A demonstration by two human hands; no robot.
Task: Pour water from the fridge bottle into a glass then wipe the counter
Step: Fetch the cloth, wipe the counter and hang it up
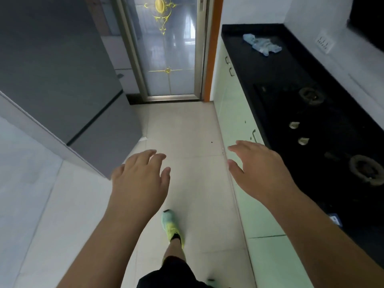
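Both the left hand (139, 175) and right hand (257, 169) hung empty, fingers relaxed; the fridge (62, 80) stood closed at left. A cloth (262, 44) waited far along the table (291, 84), probably for wiping.

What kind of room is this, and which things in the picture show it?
Most likely a narrow home kitchen. A grey fridge stands on the left, a black counter with a built-in gas hob runs along the right, and a blue cloth lies on the counter.
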